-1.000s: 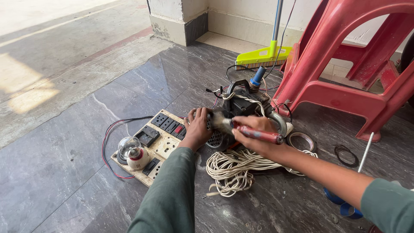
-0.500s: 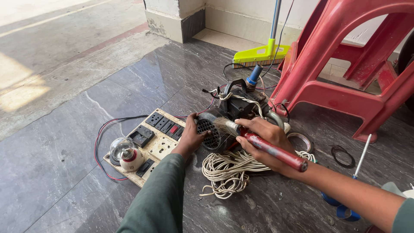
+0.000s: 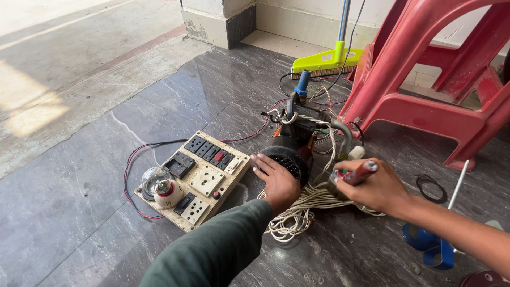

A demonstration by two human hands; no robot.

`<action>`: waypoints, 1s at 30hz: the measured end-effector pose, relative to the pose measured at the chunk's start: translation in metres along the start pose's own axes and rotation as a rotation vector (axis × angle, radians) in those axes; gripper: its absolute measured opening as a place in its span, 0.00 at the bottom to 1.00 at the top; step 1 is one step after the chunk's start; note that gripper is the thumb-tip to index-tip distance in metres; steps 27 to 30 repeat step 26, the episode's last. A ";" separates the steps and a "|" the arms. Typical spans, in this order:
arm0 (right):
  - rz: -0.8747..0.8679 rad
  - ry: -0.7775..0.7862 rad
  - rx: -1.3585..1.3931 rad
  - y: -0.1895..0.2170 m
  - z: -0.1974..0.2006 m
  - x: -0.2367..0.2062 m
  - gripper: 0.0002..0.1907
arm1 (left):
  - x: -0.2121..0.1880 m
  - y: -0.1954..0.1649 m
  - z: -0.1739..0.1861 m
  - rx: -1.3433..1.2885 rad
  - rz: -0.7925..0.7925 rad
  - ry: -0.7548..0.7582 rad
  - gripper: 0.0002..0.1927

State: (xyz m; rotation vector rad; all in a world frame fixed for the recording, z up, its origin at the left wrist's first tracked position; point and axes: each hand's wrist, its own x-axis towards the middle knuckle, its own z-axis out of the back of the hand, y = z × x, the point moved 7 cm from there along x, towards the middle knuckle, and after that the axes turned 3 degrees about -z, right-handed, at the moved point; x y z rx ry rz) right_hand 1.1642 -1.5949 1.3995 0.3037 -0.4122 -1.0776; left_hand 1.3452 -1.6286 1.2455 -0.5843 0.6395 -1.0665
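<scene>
A dark electric motor pump (image 3: pixel 291 149) with a ribbed fan cover sits on the stone floor, wires wrapped over it. My left hand (image 3: pixel 275 180) rests flat against the fan cover end, fingers spread, holding nothing. My right hand (image 3: pixel 375 187) grips a red-handled screwdriver (image 3: pixel 357 172) beside the motor, above a tangle of white cord (image 3: pixel 300 207). Left of the motor lies a cream switchboard (image 3: pixel 194 179) with sockets, switches and a clear bulb (image 3: pixel 154 180).
A red plastic chair (image 3: pixel 425 79) lies tipped behind the motor. A yellow-green broom head (image 3: pixel 325 61) leans by the wall. Red and black wires (image 3: pixel 133 170) loop from the board. A black ring (image 3: pixel 431 188), blue tape roll (image 3: pixel 425 244) and a thin rod (image 3: pixel 458 183) lie right.
My left hand slid from the switchboard side onto the motor's fan cover. My right hand turned the screwdriver, which pointed down to the right, so that its handle points up.
</scene>
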 end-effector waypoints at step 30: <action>0.447 -0.084 -0.048 0.022 -0.006 0.026 0.21 | -0.046 0.005 -0.022 0.439 -0.714 0.122 0.49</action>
